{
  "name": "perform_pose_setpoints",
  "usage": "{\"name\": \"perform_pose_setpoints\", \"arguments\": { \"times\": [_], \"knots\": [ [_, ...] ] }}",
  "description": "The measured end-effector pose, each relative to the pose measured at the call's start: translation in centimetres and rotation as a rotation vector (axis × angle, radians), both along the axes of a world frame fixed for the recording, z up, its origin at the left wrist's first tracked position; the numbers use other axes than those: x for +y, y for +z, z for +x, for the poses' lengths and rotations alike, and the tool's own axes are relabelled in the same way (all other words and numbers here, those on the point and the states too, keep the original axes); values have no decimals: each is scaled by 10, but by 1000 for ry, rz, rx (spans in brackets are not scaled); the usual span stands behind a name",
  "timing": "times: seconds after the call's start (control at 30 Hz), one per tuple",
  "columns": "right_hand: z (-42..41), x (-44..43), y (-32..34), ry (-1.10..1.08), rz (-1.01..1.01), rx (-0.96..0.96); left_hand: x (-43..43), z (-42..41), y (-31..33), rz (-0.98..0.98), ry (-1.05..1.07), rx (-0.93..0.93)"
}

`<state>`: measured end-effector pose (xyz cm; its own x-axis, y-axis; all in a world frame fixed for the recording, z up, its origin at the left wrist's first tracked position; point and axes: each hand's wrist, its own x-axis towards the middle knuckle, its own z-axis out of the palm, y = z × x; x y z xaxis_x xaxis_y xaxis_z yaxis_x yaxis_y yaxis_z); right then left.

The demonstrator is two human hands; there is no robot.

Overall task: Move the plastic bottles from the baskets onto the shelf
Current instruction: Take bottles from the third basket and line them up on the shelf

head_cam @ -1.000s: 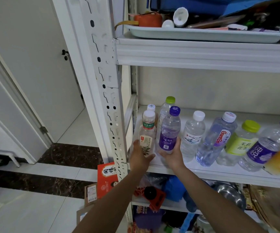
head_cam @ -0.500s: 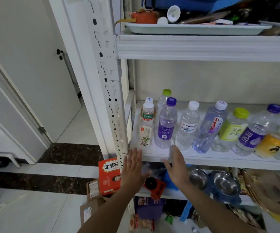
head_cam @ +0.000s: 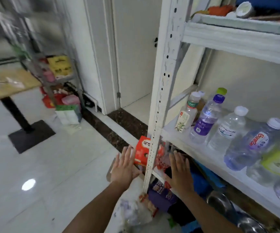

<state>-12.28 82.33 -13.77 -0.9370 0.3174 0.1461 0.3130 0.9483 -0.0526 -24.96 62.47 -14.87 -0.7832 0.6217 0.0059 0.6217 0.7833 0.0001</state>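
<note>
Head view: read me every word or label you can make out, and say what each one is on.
"Ganten": label of the blue-tinted bottle on the shelf.
"KING", likely: purple packet under that shelf.
Too blurred to read: labels of the purple-label bottle, the plant-label bottle, the lime-label bottle, the red box and the yellow bag.

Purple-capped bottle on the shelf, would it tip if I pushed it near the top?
Probably: the purple-capped bottle stands upright, tall and narrow. Close neighbours like the white-capped bottle to its right might catch it or topple too. Its thin clear plastic likely dents when squeezed.
</note>
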Motion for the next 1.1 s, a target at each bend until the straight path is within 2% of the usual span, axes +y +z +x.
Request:
{"name": "perform_pose_setpoints", "arguments": {
  "times": [0.1,0.23,0.37,0.5,0.67,0.77,0.9,1.03,1.1],
  "knots": [
    [-6,-36,7,191,-56,7,-52,42,5,-31,166,0],
    [-12,-111,17,458,-35,3,-133,95,11,4,433,9],
    [-4,-207,10,737,-53,-83,-225,166,17,-15,731,31],
    [28,-312,4,1028,-69,-69,-315,258,22,-43,1053,12],
    [106,-438,10,1330,-91,-53,-399,391,30,1,1333,68],
    [166,-514,15,1480,-143,-38,-449,470,36,30,1427,92],
    [253,-607,19,1666,-42,-38,-514,582,36,25,1593,91],
    [323,-680,12,1774,-59,-115,-560,688,27,36,1863,75],
    [344,-703,5,1816,-59,-119,-567,725,18,74,1916,81]
  ]
}}
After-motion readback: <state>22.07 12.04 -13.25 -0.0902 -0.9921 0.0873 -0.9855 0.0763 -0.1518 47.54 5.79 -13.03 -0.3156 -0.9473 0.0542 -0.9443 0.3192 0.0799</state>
